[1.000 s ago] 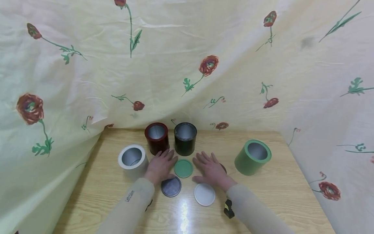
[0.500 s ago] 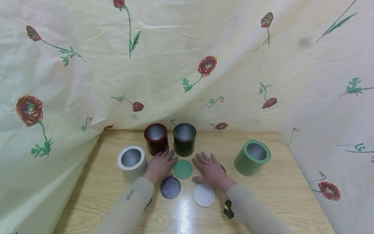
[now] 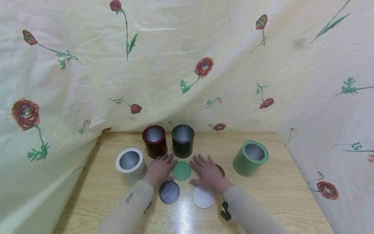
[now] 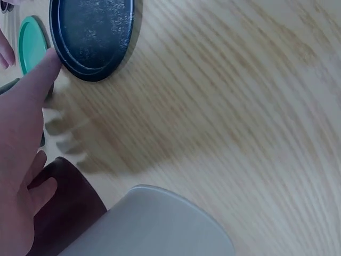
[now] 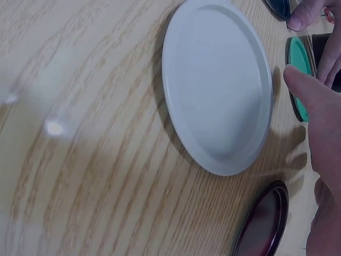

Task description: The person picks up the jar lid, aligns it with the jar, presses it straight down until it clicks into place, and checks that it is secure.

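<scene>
My left hand (image 3: 159, 169) lies palm down with fingers extended, between the white canister (image 3: 133, 174) and the round green lid (image 3: 181, 171). Its fingers reach to the front of the dark red canister (image 3: 156, 149); I cannot tell whether they touch it. The dark lid (image 4: 96, 37) lies near the left thumb. My right hand (image 3: 208, 173), also palm down with spread fingers, is right of the green lid. The white lid (image 5: 218, 85) lies near its thumb. Behind this hand a dark red lid (image 3: 221, 170) is partly hidden. Neither hand holds anything.
A black canister (image 3: 183, 149) stands beside the dark red one at the back. The green canister (image 3: 245, 164) stands to the right. All these canisters are uncovered on the wooden table (image 3: 277, 195). A flowered cloth (image 3: 163, 81) hangs behind the table.
The whole head view has shifted, with the scene sitting slightly lower and further left. Both hands stay in place among the lids and canisters.
</scene>
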{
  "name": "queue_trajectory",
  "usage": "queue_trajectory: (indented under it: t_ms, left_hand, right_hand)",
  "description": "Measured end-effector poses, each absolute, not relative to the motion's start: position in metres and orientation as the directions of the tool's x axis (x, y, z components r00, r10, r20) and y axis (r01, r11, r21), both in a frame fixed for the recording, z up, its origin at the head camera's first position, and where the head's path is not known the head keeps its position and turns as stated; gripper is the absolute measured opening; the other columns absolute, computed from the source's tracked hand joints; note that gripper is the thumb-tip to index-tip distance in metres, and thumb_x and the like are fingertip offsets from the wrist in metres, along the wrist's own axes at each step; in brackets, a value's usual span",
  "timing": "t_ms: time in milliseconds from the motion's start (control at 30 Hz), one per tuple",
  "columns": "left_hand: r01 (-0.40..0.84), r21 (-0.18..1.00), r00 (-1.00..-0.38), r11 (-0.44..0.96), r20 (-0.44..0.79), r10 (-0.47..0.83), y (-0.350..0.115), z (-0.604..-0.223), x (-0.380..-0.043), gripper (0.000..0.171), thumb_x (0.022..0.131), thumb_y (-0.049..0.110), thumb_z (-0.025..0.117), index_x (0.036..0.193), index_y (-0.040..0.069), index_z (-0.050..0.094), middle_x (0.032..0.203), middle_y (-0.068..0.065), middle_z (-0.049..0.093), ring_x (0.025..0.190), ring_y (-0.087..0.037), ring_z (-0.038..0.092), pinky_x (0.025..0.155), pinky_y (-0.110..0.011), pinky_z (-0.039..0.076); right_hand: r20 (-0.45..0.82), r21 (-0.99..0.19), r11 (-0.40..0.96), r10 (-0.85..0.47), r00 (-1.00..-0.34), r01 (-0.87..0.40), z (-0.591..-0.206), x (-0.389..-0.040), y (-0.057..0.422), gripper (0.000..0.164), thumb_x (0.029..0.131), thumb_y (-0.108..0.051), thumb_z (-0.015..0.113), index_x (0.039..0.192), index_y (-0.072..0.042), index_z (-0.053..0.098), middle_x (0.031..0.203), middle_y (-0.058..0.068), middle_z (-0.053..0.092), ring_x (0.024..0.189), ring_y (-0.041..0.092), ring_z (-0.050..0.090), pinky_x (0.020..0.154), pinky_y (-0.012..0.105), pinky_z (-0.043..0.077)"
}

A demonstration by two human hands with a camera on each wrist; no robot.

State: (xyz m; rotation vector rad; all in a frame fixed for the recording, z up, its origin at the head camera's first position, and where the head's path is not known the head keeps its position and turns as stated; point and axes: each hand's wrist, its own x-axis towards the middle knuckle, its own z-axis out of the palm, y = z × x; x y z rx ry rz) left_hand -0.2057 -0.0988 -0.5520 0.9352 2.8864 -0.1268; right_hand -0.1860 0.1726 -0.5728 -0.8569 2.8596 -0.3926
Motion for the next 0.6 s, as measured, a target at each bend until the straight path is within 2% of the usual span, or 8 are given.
queue_trajectory:
  t_ms: [400, 600]
  left_hand:
    - [0.582, -0.007, -0.809, 0.813, -0.112, 0.577, -0.101, -0.557, -0.201, 0.076, 0.094, 0.061, 0.074, 0.156, 0.019, 0.058, 0.163, -0.010, 0.050, 0.150, -0.033, 0.048, 0.121, -0.050, 0.044]
    - [0.568, 0.001, -0.818, 0.823, -0.116, 0.564, -0.103, -0.558, -0.201, 0.078, 0.094, 0.063, 0.073, 0.157, 0.019, 0.057, 0.164, -0.010, 0.049, 0.152, -0.033, 0.045, 0.123, -0.048, 0.041]
  right_hand:
    - [-0.070, -0.275, 0.811, -0.553, -0.830, -0.517, -0.567, -0.182, 0.161, 0.079, 0.097, -0.053, 0.073, 0.158, -0.007, 0.052, 0.169, 0.021, 0.038, 0.159, 0.045, 0.027, 0.127, 0.071, 0.015]
    - [-0.073, -0.284, 0.818, -0.538, -0.840, -0.500, -0.571, -0.182, 0.161, 0.080, 0.098, -0.054, 0.072, 0.160, -0.008, 0.050, 0.170, 0.019, 0.036, 0.161, 0.043, 0.025, 0.129, 0.068, 0.012]
